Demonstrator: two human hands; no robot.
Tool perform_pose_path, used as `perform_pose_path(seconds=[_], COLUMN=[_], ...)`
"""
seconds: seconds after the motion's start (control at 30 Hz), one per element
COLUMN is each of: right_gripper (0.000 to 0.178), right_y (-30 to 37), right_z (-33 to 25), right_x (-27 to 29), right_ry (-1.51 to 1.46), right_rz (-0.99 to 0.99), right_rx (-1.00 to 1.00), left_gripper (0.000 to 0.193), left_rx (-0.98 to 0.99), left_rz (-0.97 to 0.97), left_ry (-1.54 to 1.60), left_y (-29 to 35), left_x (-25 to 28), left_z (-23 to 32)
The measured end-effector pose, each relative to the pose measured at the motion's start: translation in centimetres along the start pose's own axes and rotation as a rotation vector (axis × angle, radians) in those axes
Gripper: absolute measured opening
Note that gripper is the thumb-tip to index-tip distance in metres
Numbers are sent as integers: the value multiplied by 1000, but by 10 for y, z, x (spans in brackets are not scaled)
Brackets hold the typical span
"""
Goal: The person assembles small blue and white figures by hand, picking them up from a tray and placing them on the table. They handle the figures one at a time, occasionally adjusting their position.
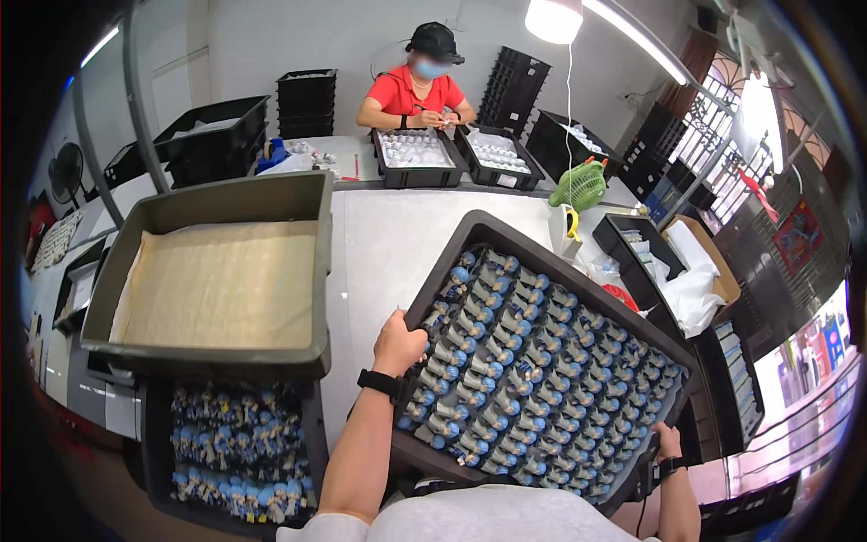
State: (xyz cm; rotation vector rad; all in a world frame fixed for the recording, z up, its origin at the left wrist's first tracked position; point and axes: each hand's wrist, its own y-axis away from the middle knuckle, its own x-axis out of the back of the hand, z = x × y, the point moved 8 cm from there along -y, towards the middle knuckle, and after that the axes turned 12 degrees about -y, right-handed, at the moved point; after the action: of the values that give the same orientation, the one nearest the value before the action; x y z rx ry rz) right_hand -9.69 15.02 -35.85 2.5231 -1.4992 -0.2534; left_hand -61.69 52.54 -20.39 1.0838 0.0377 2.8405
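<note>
While the view looks down over the workbench, I note at 9 o'clock an olive-grey tray point(135, 348) lined with tan paper, stacked over a black bin of figurines point(235, 452) at 7 o'clock. My left hand point(397, 343) sits just below centre, fingers clamped on the left rim of the black tray point(470, 237). That tray is tilted, running from centre to 4 o'clock, and carries rows of small blue-and-grey figurines point(533, 361). My right hand point(668, 441) at 4 o'clock is closed on the tray's lower right edge. At 12 o'clock a person in a red shirt point(415, 90) sits behind two black trays point(397, 172). A green fan point(580, 185) stands at 1 o'clock.
</note>
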Motion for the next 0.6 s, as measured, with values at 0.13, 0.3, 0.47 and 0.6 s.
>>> perform_pose_path(seconds=[0.13,0.3,0.47,0.6], right_gripper=[34,26,26,39], right_y=[-32,-118,-202,-199], right_z=[-32,-74,-127,-185], right_x=[-41,-84,-194,-329], right_ry=[-22,27,98,244], right_rz=[3,-72,-305,-540], right_rx=[-102,-129,-203,-158], left_gripper=[38,35,34,30], left_rx=[37,153,305,348], left_rz=[73,165,324,448], left_ry=[13,135,137,234], left_y=[-48,-72,-96,-126], left_x=[-20,-24,0,33], left_z=[-9,-11,-25,-48])
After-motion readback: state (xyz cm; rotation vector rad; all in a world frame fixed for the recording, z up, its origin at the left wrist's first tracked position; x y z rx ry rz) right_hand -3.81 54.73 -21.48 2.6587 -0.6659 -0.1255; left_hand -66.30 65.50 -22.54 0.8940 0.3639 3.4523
